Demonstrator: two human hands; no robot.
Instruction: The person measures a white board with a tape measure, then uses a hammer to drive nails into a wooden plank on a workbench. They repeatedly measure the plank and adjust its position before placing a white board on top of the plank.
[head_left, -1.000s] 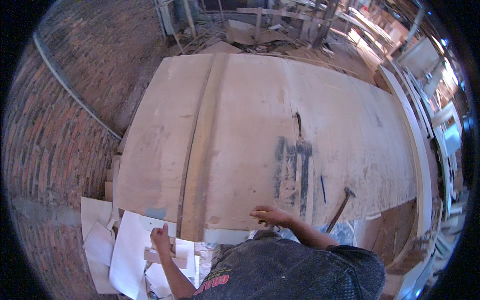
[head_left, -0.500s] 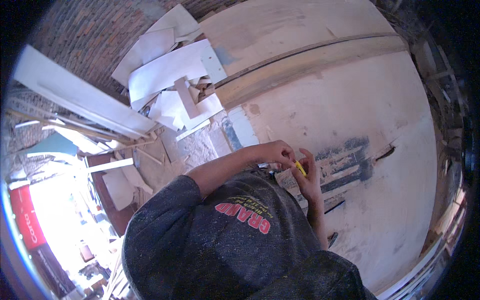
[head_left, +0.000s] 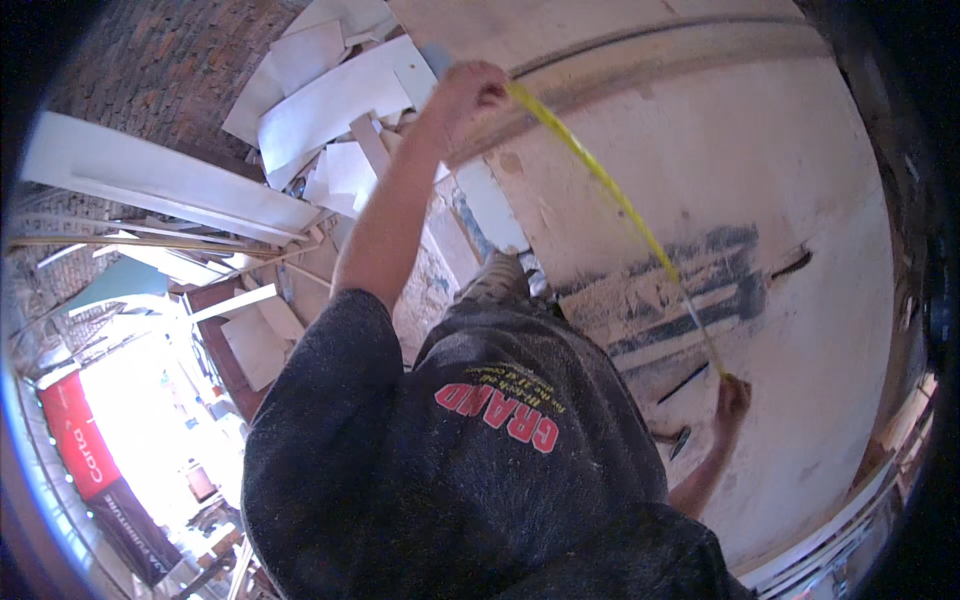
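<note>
Yellow tape strip [head_left: 618,193], spanned over the table [head_left: 790,170]

We list the strip as bowed, running above the pale table between two hands. Edges: the near one passes beside the person's body; we note open room past the strip, toward the far edge. Surroundings: blackened patch [head_left: 700,285] below the strip; slim dark stick [head_left: 683,383] and hammer [head_left: 681,441] near the right hand [head_left: 733,398]; pale sheets [head_left: 340,100] heaped beside the left hand [head_left: 472,92]. Grip: left fingers closed on the upper end, right fingers on the lower.

Tape [head_left: 612,188] over board [head_left: 800,390], hammer [head_left: 680,442] on it, panels [head_left: 335,120] left
</note>
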